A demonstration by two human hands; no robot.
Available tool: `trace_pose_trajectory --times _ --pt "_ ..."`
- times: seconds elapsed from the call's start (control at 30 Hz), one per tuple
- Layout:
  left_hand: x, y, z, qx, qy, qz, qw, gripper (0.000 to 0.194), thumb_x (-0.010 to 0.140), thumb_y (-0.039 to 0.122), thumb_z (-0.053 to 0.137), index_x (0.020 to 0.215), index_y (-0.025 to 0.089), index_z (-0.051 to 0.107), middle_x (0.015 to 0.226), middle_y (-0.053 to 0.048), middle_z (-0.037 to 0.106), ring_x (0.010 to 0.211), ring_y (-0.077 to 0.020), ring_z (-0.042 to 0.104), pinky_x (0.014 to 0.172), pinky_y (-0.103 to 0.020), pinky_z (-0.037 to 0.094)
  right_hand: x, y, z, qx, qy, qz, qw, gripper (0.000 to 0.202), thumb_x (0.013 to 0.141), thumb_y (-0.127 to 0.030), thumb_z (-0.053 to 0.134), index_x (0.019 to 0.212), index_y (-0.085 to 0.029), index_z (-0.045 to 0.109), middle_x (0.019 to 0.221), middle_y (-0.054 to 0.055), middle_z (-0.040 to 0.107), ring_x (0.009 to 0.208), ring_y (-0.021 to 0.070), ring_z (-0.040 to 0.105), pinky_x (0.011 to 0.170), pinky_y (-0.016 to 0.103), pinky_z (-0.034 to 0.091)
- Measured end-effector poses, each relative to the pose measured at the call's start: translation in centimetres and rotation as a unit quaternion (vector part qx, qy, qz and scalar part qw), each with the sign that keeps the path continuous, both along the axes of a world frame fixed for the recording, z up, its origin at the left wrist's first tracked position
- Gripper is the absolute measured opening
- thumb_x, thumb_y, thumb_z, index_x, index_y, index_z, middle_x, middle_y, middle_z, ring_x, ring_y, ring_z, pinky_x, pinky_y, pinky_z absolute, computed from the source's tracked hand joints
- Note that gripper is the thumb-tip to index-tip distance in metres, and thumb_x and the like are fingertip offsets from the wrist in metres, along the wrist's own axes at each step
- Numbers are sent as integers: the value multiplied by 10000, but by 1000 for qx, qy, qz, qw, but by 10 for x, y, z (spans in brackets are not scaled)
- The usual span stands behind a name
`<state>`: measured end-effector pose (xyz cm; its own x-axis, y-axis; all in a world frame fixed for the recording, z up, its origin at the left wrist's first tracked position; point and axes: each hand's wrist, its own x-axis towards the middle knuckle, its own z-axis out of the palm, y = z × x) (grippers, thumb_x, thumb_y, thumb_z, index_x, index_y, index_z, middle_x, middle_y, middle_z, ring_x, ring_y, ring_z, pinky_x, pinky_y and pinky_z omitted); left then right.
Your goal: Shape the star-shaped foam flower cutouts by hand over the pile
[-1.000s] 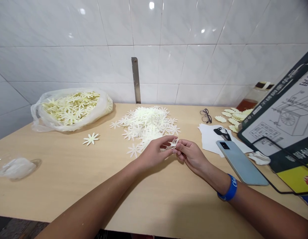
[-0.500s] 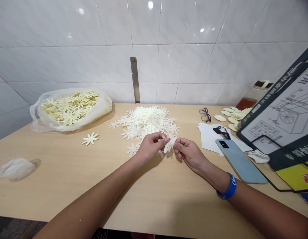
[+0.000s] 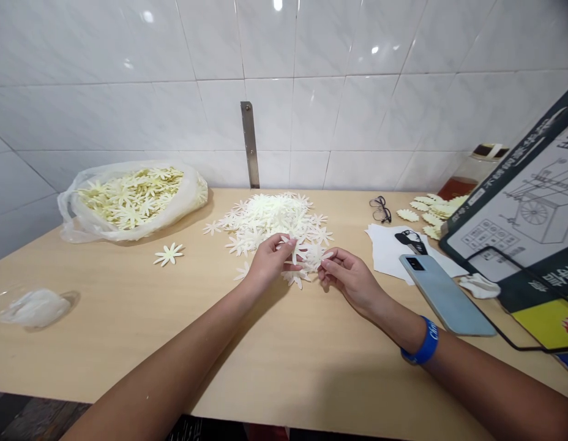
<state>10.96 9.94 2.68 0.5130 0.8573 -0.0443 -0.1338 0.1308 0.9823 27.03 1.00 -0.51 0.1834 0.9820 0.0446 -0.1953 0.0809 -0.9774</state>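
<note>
My left hand [image 3: 275, 260] pinches a white flower-shaped cutout [image 3: 294, 250] between thumb and fingers. Close beside it, my right hand [image 3: 346, 272], with a blue wristband, has thumb and fingertips closed on the edge of another white flower cutout. Just behind both hands rises a loose pile of white flower cutouts [image 3: 270, 214]. One more cutout [image 3: 297, 277] lies on the table below the fingers. The fingers hide parts of the held pieces.
To the left are a plastic bag [image 3: 199, 190] of yellowish flower cutouts, a single cutout [image 3: 168, 254] and a clear bag with white stuff [image 3: 36, 308]. Rightward lie glasses [image 3: 380, 210], paper [image 3: 380, 251], a phone [image 3: 444, 294], scalloped pieces [image 3: 407, 215], and a leaning box [image 3: 523, 226].
My left hand has shifted slightly left and up, and its fingers have spread a little. The flower cutouts, bunched together between my hands before, now show as separate pieces.
</note>
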Motion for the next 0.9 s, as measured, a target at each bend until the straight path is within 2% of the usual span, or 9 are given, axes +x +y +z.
trace_pose_trajectory --times 0.13,0.27,0.4,0.47,0.53,0.63,0.73,0.83,0.9 --pt "0 3 0 13 8 45 999 162 846 304 624 928 181 556 773 -27 670 606 -108 642 589 -237 550 -1 1 3 -10 26 -27 999 298 683 -378 816 826 -209 618 643 -8 652 587 140 581 581 285 479" --pt "-1 3 0 11 5 61 998 219 844 276 635 1031 185 569 750 -15 675 569 -96 630 613 -244 549 -1 1 5 -32 16 -33 999 301 679 -387 811 865 -200 666 678 7 661 592 143 579 591 295 479" --pt "0 4 -2 -50 -9 60 997 323 802 235 698 1090 162 570 589 40 567 706 -141 685 707 -258 562 1 1 5 -34 0 -26 999 265 702 -409 791 719 -190 644 647 3 616 593 139 567 578 285 470" --pt "0 5 -2 -79 -21 55 995 380 780 197 718 1123 153 559 606 31 585 777 -149 693 753 -261 561 1 1 4 -30 -6 -22 999 281 707 -420 786 682 -191 625 617 -2 600 565 132 546 560 281 467" --pt "-1 5 -3 -93 -30 43 994 373 757 176 734 1092 145 573 676 -2 639 806 -143 689 772 -253 555 1 1 4 -30 -13 -21 999 302 710 -441 777 663 -191 615 571 -6 580 526 129 524 511 272 445" --pt "-3 7 -4 -86 -25 -3 996 234 715 210 776 873 125 626 724 -43 674 787 -130 677 789 -240 544 2 0 6 -42 -33 -31 998 341 719 -481 749 633 -196 582 504 -28 530 414 99 427 391 241 318" --pt "-4 7 -5 -80 -13 -31 996 247 667 264 818 732 128 622 745 -66 694 745 -126 670 795 -257 546 4 0 9 -38 -88 -58 994 338 749 -487 704 632 -203 563 503 -35 522 373 79 356 373 238 244" --pt "-4 6 -6 -83 -6 -42 996 269 647 286 834 747 127 641 765 -75 707 722 -120 663 795 -268 546 8 2 6 -16 -165 -100 981 231 795 -433 658 790 -202 656 637 9 613 505 131 499 468 267 378" --pt "-4 5 -5 -84 -6 -45 995 277 639 290 840 740 124 644 767 -77 713 715 -116 658 796 -269 544 11 4 2 -17 -211 -138 968 307 790 -375 663 1048 -211 686 842 52 684 707 183 596 604 303 456"
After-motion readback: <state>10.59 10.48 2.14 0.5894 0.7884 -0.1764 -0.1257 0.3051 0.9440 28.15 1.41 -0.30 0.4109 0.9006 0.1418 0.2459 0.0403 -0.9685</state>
